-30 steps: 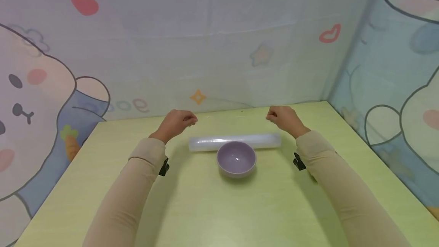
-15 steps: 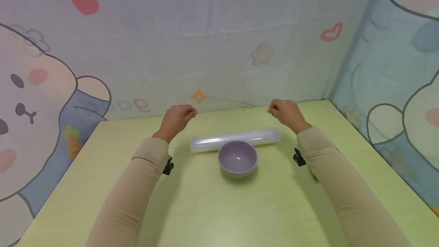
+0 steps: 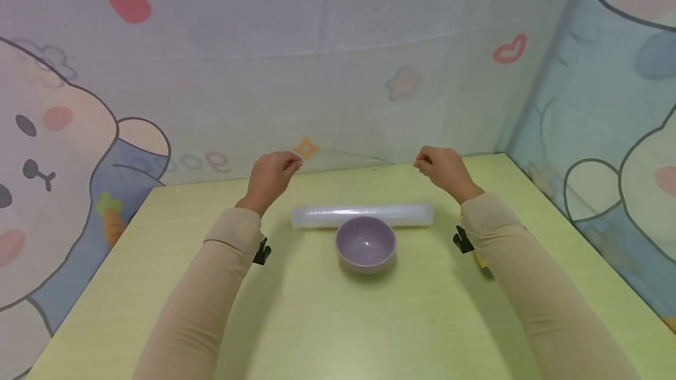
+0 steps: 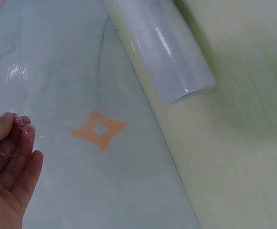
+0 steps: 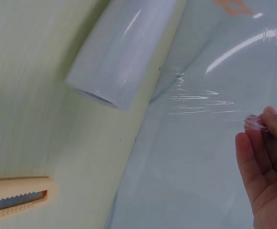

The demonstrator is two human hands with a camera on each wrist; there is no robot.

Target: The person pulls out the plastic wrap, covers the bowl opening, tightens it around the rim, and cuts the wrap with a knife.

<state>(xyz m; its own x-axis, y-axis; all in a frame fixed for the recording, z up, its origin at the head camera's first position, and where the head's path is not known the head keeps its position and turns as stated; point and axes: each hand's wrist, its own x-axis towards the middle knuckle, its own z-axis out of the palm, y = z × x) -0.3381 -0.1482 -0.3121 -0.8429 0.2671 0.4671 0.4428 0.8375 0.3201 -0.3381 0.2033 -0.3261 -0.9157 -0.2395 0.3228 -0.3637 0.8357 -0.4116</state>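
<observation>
My left hand [image 3: 270,177] and right hand [image 3: 445,172] are raised beyond the roll, level with each other and apart. Between thumb and fingers, the left hand [image 4: 14,157] pinches one corner of clear plastic wrap. Likewise the right hand [image 5: 267,162] pinches the wrap's other corner. The film [image 5: 196,100] is nearly invisible and shows mainly by its glints and creases. Below the hands the white translucent roll of plastic wrap [image 3: 317,216] lies crosswise on the table. A purple bowl [image 3: 365,244] stands in front of it, hiding part of the roll.
A yellow tool with a dark end [image 3: 484,265] lies partly under the right sleeve. Up close, its peach frame [image 5: 52,188] has toothed edges. The table [image 3: 338,321] meets a printed cloth backdrop [image 3: 338,75] behind, with more cloth at both sides.
Both hands have risen and moved farther back, still pinching. The roll tilted and then levelled again. More of the yellow tool shows beside the right sleeve. The bowl stays put.
</observation>
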